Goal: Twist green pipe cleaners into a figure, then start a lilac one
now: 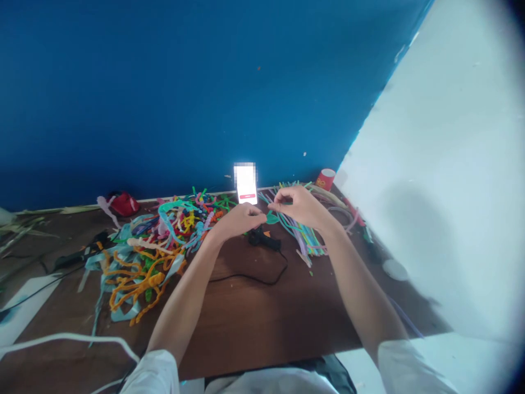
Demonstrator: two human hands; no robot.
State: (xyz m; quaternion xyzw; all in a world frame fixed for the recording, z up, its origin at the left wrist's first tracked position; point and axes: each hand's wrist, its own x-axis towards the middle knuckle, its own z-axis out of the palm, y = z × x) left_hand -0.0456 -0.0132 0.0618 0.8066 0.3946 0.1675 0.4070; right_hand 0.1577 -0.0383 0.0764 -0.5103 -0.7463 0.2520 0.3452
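Observation:
Over the middle of the table, my left hand is closed in a pinch. At its fingertips is a small green leaf-shaped piece of pipe cleaner. My right hand is also pinched, thumb against forefinger, just above and right of that green piece; anything between these fingertips is too small to make out. Below the hands lies a black glue gun with its cable on the tabletop. Behind my right hand is a spread bundle of straight pastel pipe cleaners.
A large tangled heap of coloured pipe cleaners covers the left side, with orange ones in front. A lit phone stands against the blue wall. A red cup is at the back right. A white cable crosses the front left.

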